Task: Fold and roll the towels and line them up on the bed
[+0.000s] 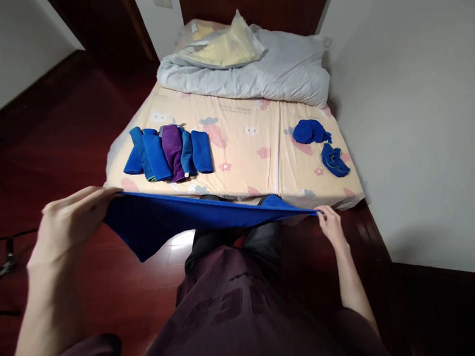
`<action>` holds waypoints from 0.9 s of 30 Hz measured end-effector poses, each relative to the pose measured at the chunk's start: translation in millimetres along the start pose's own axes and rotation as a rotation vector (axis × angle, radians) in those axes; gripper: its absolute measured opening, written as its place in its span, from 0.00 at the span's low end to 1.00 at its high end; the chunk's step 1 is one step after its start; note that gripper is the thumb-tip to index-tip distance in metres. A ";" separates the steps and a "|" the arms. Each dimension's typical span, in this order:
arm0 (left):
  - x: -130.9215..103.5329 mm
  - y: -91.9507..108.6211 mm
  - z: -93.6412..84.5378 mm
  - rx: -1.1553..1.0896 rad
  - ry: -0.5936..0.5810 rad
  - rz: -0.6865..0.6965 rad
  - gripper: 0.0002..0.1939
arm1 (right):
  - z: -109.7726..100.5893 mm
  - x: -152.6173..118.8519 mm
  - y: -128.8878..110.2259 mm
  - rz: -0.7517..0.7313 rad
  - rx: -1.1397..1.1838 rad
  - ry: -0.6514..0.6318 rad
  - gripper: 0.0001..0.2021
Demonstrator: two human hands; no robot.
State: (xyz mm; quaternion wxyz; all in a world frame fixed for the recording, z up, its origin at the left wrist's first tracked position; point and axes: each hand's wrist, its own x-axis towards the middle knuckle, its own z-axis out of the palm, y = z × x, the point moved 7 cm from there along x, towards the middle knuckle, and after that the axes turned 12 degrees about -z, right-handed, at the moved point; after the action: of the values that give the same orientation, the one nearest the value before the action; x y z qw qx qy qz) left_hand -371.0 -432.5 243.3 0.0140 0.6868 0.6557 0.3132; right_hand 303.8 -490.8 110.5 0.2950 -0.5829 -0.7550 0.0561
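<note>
I stand at the foot of a bed. A blue cloth [171, 218] is stretched flat in the air between my hands, below the bed's near edge. My left hand [74, 216] pinches its left end, and a corner of the cloth hangs down beneath that hand. My right hand [330, 223] pinches the right end. On the patterned sheet [243, 140], at the left, lies a row of several folded cloths [168, 152], blue ones with one purple among them.
Two crumpled blue cloths [310, 131] [334, 160] lie on the sheet's right side. A grey duvet [256, 71] and a yellow pillow [225, 46] fill the head of the bed. A white wall [417, 110] runs close along the right; dark wooden floor [60, 134] lies left.
</note>
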 end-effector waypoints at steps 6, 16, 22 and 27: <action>53.0 19.4 15.8 0.110 0.128 0.064 0.22 | -84.2 51.3 23.9 0.031 -0.220 0.311 0.13; 33.4 -4.0 37.9 0.175 -0.170 -0.119 0.18 | -100.9 13.4 46.3 0.348 -0.066 -0.023 0.20; 29.7 1.9 55.1 0.020 -0.516 -0.297 0.21 | -134.1 -4.3 59.5 0.562 0.146 0.018 0.18; 58.6 22.4 107.2 -0.149 -0.836 -0.318 0.22 | -156.0 23.9 78.6 0.609 0.101 0.012 0.03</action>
State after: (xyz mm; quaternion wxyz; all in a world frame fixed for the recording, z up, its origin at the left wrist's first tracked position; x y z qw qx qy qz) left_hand -306.2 -340.3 190.9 0.3750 0.6421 0.6668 0.0492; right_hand 446.6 -484.7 213.8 0.2977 -0.7673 -0.5401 0.1760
